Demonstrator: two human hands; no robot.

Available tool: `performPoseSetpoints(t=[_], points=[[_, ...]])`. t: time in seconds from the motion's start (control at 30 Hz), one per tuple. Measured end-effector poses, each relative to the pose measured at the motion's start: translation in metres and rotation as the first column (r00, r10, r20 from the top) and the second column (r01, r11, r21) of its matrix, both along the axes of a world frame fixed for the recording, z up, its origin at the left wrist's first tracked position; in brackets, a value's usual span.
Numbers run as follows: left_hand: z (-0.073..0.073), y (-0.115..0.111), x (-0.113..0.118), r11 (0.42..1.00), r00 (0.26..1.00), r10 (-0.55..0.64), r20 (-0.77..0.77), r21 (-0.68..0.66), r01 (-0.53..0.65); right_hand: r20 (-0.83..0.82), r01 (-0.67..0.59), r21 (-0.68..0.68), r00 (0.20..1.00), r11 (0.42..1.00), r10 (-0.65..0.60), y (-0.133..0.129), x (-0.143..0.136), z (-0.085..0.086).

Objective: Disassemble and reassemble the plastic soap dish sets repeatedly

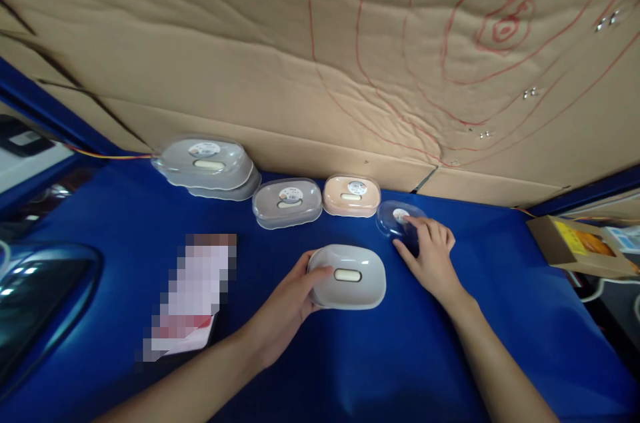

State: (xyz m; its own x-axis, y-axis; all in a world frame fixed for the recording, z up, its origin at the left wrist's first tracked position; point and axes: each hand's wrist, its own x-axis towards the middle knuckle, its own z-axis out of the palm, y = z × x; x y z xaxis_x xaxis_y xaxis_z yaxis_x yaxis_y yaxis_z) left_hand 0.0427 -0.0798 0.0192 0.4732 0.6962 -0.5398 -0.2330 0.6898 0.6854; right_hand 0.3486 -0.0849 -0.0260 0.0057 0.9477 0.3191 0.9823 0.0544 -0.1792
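Observation:
My left hand (300, 290) grips the left end of a grey oval soap dish (367, 290), its thumb over the rim. The dish is uncovered, and a cream pill-shaped piece (347, 275) shows in its middle. Further right, my right hand (433, 253) has thumb and index finger on a clear plastic lid (387, 218) with a round white sticker. The lid is on or close to the blue surface, partly hidden by the fingers. Behind stand a peach soap dish (340, 206) and a grey soap dish (267, 210), both under clear lids with stickers.
Stacked grey lidded dishes (215, 180) stand at the back left, against a cardboard wall (240, 76) with red drawn lines. A blurred-out flat item (193, 296) lies left on the blue table (400, 370). An open cardboard box (555, 246) is at the right edge.

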Motion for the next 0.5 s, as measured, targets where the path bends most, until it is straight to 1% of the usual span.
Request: performPoseSetpoints(t=[0.1, 0.17, 0.23, 0.33, 0.4, 0.5], points=[[-0.001, 0.001, 0.001, 1.000, 1.000, 0.009, -0.001, -0.013, -0.009, 0.012, -0.016, -0.016, 1.000, 1.000, 0.016, -0.005, -0.005, 0.003], [-0.001, 0.002, 0.000, 1.000, 1.000, 0.014, 0.000, -0.012, -0.014, -0.026, -0.047, -0.047, 0.999, 0.998, 0.046, -0.005, -0.005, 0.004], [-0.002, 0.003, 0.000, 1.000, 1.000, 0.017, 0.003, -0.011, -0.017, -0.131, -0.071, -0.034, 0.989, 0.997, 0.066, -0.003, -0.004, 0.007], [-0.002, 0.002, 0.000, 1.000, 1.000, 0.013, 0.015, -0.019, -0.012, -0.311, -0.096, 0.069, 0.944, 0.993, 0.113, -0.006, -0.007, 0.016], [-0.001, 0.001, 0.000, 1.000, 0.999, 0.006, 0.041, -0.022, -0.005, -0.349, -0.196, 0.100, 0.911, 0.976, 0.219, -0.014, -0.017, 0.024], [0.001, 0.001, 0.001, 1.000, 0.997, 0.005, 0.080, -0.014, -0.004, -0.283, -0.407, 0.085, 0.865, 0.909, 0.414, -0.030, -0.040, 0.031]])
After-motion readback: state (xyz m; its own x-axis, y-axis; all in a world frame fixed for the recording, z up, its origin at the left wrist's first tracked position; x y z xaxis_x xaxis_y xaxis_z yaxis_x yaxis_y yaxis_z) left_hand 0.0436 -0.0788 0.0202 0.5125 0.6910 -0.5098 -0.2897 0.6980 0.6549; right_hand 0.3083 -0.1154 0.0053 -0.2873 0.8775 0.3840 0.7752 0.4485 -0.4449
